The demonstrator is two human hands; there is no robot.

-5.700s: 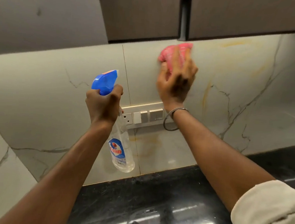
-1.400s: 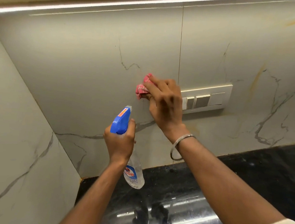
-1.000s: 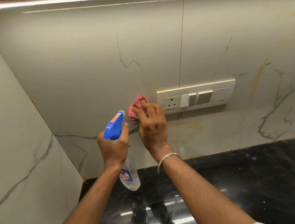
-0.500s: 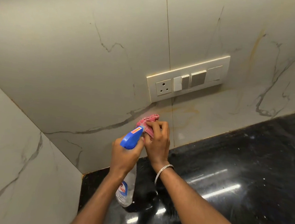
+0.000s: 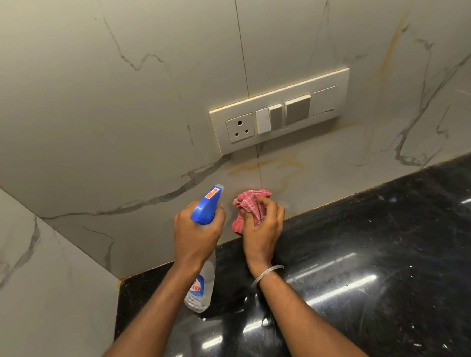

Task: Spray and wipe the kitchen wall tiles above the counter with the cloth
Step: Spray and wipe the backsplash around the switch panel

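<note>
Grey marble-look wall tiles (image 5: 121, 113) over glossy black stone tabletop (image 5: 392, 247), corner on my left. My right hand (image 5: 262, 231) bunched round crumpled pink checked cloth (image 5: 247, 207), low against tile, just above tabletop edge. My left hand (image 5: 196, 234) wrapped round clear spray bottle with blue trigger head (image 5: 205, 207), just left of cloth, nozzle toward wall, body hanging down. Yellowish streaks (image 5: 272, 164) lie straight up from cloth, under cream switch plate (image 5: 279, 111). Guessing upward stroke next; plenty open tile rightward, socket to dodge.

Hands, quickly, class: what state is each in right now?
Left hand: closed round the spray bottle.
Right hand: closed on the pink cloth.
</note>
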